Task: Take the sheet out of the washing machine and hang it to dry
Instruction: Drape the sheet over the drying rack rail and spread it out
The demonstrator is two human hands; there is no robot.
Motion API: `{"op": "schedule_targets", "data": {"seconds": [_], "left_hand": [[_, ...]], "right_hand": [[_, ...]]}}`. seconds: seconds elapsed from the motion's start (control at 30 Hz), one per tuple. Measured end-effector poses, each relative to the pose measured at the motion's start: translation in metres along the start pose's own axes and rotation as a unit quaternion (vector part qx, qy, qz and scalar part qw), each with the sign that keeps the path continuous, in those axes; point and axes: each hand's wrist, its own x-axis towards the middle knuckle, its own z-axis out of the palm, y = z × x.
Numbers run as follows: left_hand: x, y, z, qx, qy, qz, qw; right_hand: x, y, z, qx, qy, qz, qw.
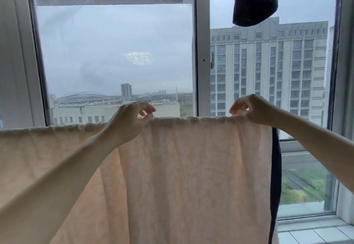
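Sheet hanging, top edge pinched between hands

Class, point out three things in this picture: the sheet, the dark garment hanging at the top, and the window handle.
sheet (191, 167): head view, on its hanging front face.
dark garment (254, 0): head view, on its bunched middle.
window handle (212, 60): head view, on its grip.
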Motion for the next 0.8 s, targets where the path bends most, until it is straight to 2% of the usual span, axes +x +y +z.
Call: {"op": "schedule_targets", "data": {"seconds": [0.13,0.27,0.43,0.6,0.7,0.8], "left_hand": [[0.012,0.024,0.028,-0.005,-0.051,0.034,0.998],[0.020,0.047,0.052,-0.009,-0.068,0.040,0.997],[0.032,0.075,0.074,0.007,-0.060,0.039,0.997],[0.042,0.104,0.092,-0.021,-0.074,0.074,0.994],[0.047,0.105,0.089,-0.021,-0.060,0.067,0.996],[0.048,0.090,0.077,-0.009,-0.059,0.047,0.997]], "right_hand": [[-0.008,0.002,-0.005,-0.027,-0.019,0.021,0.999],[-0.018,0.008,-0.012,-0.050,-0.021,0.035,0.998],[-0.025,0.017,-0.010,-0.063,0.006,0.009,0.998],[-0.031,0.019,-0.005,-0.054,0.045,-0.024,0.997],[-0.035,0.025,-0.003,-0.069,0.073,-0.029,0.995],[-0.035,0.028,-0.003,-0.069,0.067,-0.022,0.995]]}}
